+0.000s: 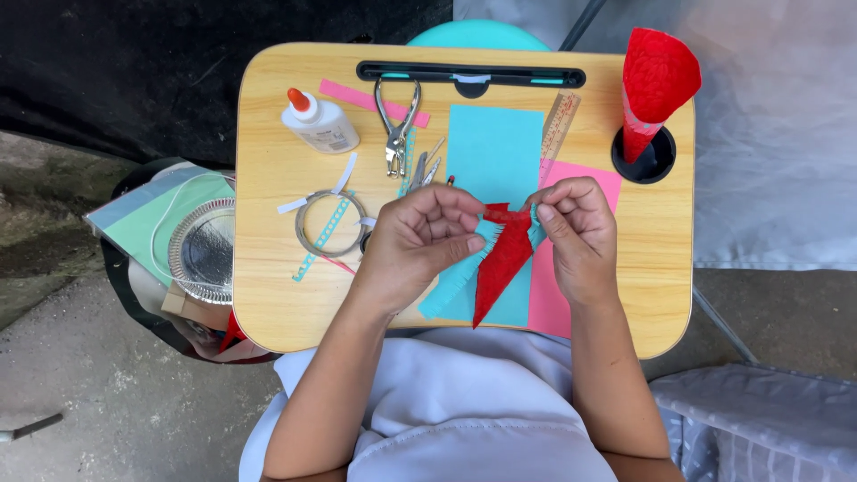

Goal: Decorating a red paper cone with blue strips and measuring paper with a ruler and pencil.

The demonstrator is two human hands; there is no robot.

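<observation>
While a small red paper cone point(502, 259) is held point-down over the wooden lap tray point(277, 295), a fringed turquoise paper strip point(457, 277) is pressed against its upper edge. The cone's left rim and the strip are pinched between the thumb and curled fingertips of the left hand point(420, 236), and the right rim is gripped by the thumb and forefinger of the right hand point(576, 228); both hands are closed on the paper, not released. The strip trails down and to the left of the cone, its loose end hanging just above the tray.

Directly behind the cone a turquoise sheet point(495, 147) is laid flat, and a pink sheet point(549, 295) is seen just to the cone's right, partly under the right hand. A wooden ruler point(559, 125) is set above and right of the cone. Farther right, a second, larger red cone point(652, 85) is stood in the tray's round cup hole point(656, 165). To the cone's upper left a metal hole punch point(397, 129) and a white glue bottle with an orange cap point(320, 123) are placed, with a pink strip point(353, 96) between them. Left of the cone a wire ring point(308, 223) is laid, and beyond the tray's left edge a silver foil plate point(203, 250) is seen.
</observation>
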